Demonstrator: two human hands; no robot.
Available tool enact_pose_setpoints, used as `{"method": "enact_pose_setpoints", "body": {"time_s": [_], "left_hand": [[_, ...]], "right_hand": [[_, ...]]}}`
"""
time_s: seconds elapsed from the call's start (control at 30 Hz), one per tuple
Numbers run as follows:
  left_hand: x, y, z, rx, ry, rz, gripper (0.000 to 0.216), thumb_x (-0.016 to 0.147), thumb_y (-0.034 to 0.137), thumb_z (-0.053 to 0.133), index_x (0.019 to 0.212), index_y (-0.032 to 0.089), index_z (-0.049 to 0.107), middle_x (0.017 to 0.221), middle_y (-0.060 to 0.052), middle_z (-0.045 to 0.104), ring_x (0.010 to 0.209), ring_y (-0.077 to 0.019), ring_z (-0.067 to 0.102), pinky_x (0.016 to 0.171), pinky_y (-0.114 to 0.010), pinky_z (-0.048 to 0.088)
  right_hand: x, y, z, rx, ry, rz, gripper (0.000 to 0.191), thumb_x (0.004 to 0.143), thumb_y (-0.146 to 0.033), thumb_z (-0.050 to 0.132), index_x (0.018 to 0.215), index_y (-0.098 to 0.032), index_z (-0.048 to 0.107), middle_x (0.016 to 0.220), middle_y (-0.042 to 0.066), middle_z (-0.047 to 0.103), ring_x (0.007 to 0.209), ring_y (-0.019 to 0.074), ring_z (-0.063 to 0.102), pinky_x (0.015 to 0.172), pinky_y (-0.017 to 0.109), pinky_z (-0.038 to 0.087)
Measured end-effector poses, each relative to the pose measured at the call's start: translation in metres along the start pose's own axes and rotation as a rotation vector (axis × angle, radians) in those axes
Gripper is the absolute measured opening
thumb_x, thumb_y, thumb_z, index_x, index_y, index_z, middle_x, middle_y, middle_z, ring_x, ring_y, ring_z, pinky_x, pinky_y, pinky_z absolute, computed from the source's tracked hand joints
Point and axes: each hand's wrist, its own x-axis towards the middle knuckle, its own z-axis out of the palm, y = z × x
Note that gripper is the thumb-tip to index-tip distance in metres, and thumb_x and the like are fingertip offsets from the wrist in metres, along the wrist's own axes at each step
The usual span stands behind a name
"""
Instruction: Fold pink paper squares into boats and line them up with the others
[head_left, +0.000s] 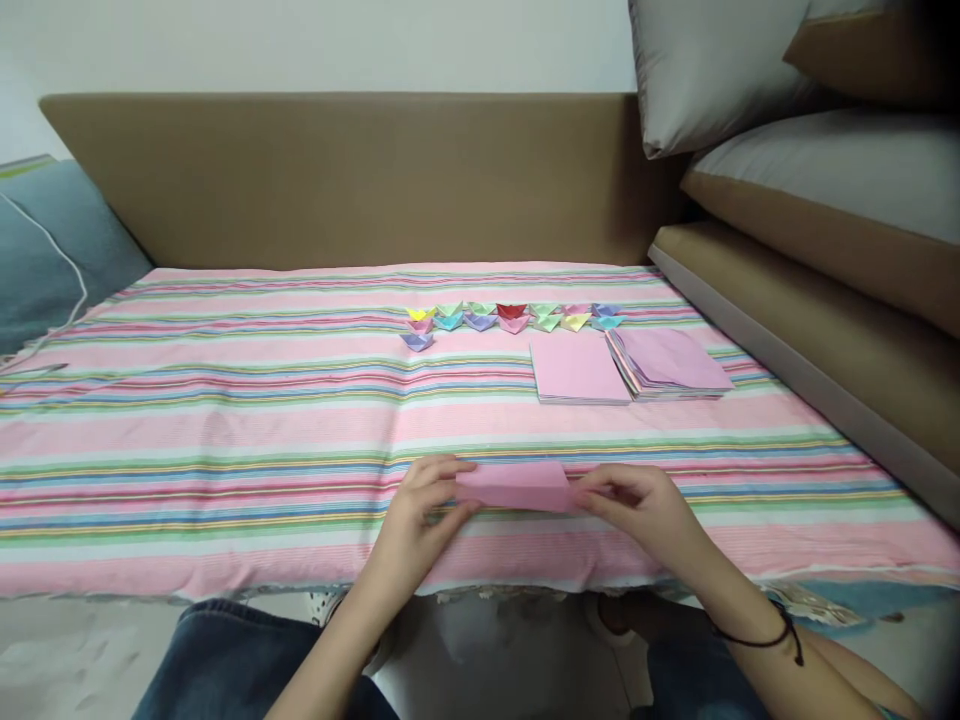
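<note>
A folded strip of pink paper point(514, 486) is held between my two hands, just over the near part of the striped cloth point(300, 430). My left hand point(427, 515) grips its left end between thumb and fingers. At the right end, my right hand point(637, 500) pinches the paper with thumb and forefinger. A crease runs lengthwise along the strip. Beyond it lie two stacks of square paper: a neat pink-topped stack point(579, 370) and a looser, fanned stack point(671, 362) touching its right side.
Small folded paper boats stand in rows toward the back, among them a red boat point(511, 312) and a purple boat point(418, 341). Cushions point(817, 190) pile up at the right. A brown backboard point(360, 180) rises behind; a white cable point(64, 260) hangs over the blue cushion point(67, 230) at left.
</note>
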Motion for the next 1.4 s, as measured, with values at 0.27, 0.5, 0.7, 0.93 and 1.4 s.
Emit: {"method": "enact_pose_setpoints", "body": {"time_s": [0.27,0.5,0.7,0.93,1.4], "left_hand": [[0.001,-0.002,0.003,-0.148,-0.043,-0.285,0.042,0.086,0.043,0.044,0.052,0.018,0.039,0.056,0.003,0.035,0.058,-0.0119,0.035,0.056,-0.023,0.031],[-0.002,0.003,-0.001,-0.255,0.005,-0.362,0.041,0.083,0.045,0.049,0.055,0.018,0.036,0.055,0.005,0.027,0.054,-0.0089,0.029,0.051,-0.022,0.024],[0.001,0.004,-0.001,-0.413,0.017,-0.424,0.03,0.078,0.044,0.057,0.069,0.016,0.054,0.053,0.005,0.044,0.048,-0.0082,0.041,0.046,-0.02,0.031],[-0.003,-0.014,0.016,0.109,0.076,-0.335,0.028,0.077,0.033,0.061,0.099,0.02,0.051,0.064,0.005,0.055,0.053,-0.0131,0.054,0.052,-0.024,0.041],[-0.034,-0.024,-0.011,0.545,-0.431,0.314,0.081,0.075,0.025,0.067,0.143,0.029,0.023,0.148,-0.006,0.032,0.135,-0.0279,0.028,0.107,-0.048,0.031]], "right_hand": [[0.007,0.024,0.015,0.166,-0.001,0.202,0.041,0.073,-0.05,0.063,0.053,-0.017,0.05,0.052,-0.004,0.041,0.052,0.0107,0.04,0.051,0.024,0.033],[0.006,0.011,0.015,0.249,-0.125,0.145,0.031,0.068,-0.047,0.07,0.072,-0.016,0.065,0.064,-0.001,0.059,0.064,0.0156,0.054,0.062,0.027,0.043],[0.006,0.008,0.017,0.255,-0.063,0.209,0.032,0.071,-0.047,0.067,0.07,-0.015,0.063,0.064,0.001,0.061,0.059,0.015,0.054,0.053,0.027,0.042],[0.003,0.021,0.021,-0.401,0.11,0.105,0.031,0.073,-0.031,0.065,0.1,-0.017,0.055,0.049,-0.008,0.045,0.047,0.0138,0.045,0.049,0.026,0.034],[-0.027,0.029,0.007,-0.884,-0.43,-0.373,0.082,0.068,-0.009,0.065,0.139,-0.031,0.031,0.151,0.003,0.024,0.14,0.0268,0.014,0.112,0.055,0.009]]}}
